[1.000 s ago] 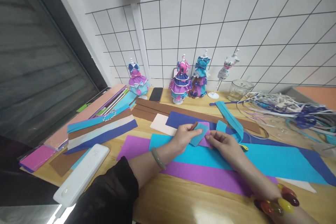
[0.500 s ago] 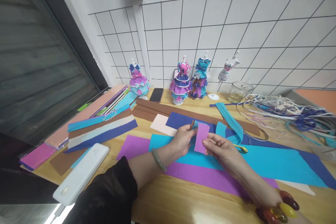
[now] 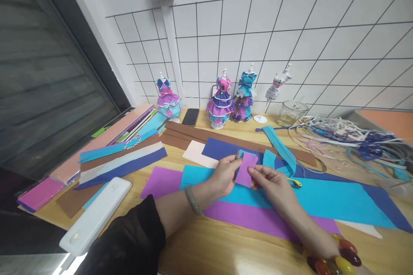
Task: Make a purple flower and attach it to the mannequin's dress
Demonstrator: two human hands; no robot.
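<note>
A small purple fabric piece (image 3: 247, 169) is held up between both hands. My left hand (image 3: 226, 175) is closed on its left edge, with bits of brown and turquoise fabric showing behind it. The thumb and fingers of my right hand (image 3: 268, 182) pinch its right edge. Under the hands lie a wide turquoise cloth strip (image 3: 335, 200) and a purple strip (image 3: 235, 215). A yellow-handled tool (image 3: 295, 183), only partly visible, rests just beyond my right hand.
Dressed miniature mannequins (image 3: 221, 103) and a bare-skirted one (image 3: 278, 84) stand along the wall beside a phone (image 3: 190, 117) and a glass jar (image 3: 292, 114). Tangled ribbons (image 3: 348, 133) are heaped right. Folded fabric strips (image 3: 124, 165) and a white device (image 3: 97, 215) lie left.
The purple piece has tilted slightly, and my right fingers have shifted a little upward along its edge. More turquoise fabric shows behind it. The whole view has drifted slightly.
</note>
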